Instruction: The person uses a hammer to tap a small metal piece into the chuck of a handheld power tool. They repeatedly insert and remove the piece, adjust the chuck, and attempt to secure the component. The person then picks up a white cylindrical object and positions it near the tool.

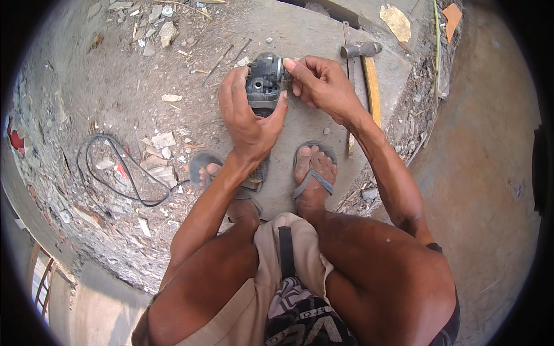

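Between my feet and the far edge of a slab, a dark, dusty angle grinder (264,86) is held with its head pointing away from me. My left hand (249,124) wraps around the head, fingers along its left side and thumb on its right. My right hand (326,86) is closed at the right side of the head, with the thumb against a silver ring and the fingers curled beneath. What lies inside that pinch is mostly hidden. The grinder's rear body passes under my left wrist, toward my left foot.
A hammer (372,86) with a wooden handle lies right of my right hand, beside a thin metal strip (347,63). Thin metal rods (218,64) lie to the left. A black cord (121,154) loops over rubble near my left sandal. Broken stone chips (167,34) litter the ground.
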The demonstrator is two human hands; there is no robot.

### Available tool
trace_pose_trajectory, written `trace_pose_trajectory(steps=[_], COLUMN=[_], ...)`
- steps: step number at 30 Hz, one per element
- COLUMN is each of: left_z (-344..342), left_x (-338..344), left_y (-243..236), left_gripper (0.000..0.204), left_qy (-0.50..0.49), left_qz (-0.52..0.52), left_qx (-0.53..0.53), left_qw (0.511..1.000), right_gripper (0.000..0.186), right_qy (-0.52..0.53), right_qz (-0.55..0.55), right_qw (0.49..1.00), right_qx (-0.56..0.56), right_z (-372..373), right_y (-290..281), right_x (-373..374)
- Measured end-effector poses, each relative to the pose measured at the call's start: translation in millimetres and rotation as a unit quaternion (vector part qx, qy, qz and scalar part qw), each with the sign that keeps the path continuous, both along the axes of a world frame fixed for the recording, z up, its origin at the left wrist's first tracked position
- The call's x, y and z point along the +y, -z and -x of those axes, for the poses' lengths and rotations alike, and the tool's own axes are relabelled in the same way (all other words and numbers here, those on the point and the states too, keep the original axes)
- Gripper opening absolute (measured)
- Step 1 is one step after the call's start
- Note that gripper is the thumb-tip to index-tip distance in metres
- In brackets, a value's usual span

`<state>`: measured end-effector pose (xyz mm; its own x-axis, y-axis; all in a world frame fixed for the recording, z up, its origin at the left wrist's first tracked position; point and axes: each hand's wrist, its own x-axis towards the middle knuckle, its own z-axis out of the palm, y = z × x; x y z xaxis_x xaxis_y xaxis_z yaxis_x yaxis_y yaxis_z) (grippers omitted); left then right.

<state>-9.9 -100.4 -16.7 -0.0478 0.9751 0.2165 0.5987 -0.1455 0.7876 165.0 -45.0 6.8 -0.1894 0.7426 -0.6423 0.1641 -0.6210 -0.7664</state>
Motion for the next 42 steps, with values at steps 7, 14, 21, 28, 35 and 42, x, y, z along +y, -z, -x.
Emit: trace_pose_trajectory(steps=[7,14,21,28,35,42], left_z=[1.5,2.8,0.5,0.6,3.5,3.3], left_x=[0.7,0.0,0.9,0.4,-0.1,0.0], left_y=[-2.6,-2.3,-1.7,-2.5,-0.2,-2.3], left_gripper=[0.073,0.072,0.074,0.074,0.076,0.075], left_qy=[0.011,0.005,0.012,0.012,0.016,0.009], left_qz=[0.002,0.004,0.004,0.006,0.003,0.016], left_qx=[0.022,0.022,0.019,0.012,0.021,0.024], left_qw=[1.0,1.0,1.0,1.0,1.0,1.0], right_gripper=[0.049,0.042,0.037,0.034,0.039,0.045], right_qy=[0.002,0.011,-0.009,0.021,0.016,-0.024], right_qz=[0.034,-0.015,-0.04,-0.018,-0.044,0.017], right_qw=[0.999,0.999,0.999,0.998,0.997,0.999], right_qx=[-0.011,0.026,0.034,0.059,0.067,0.04], right_z=[-6.4,-2.5,-4.0,-6.5,-7.6,-8.5], right_y=[1.2,-4.0,8.6,5.1,7.0,-1.0], right_x=[-5.7,-4.2,-4.7,-5.8,-9.4,-2.6])
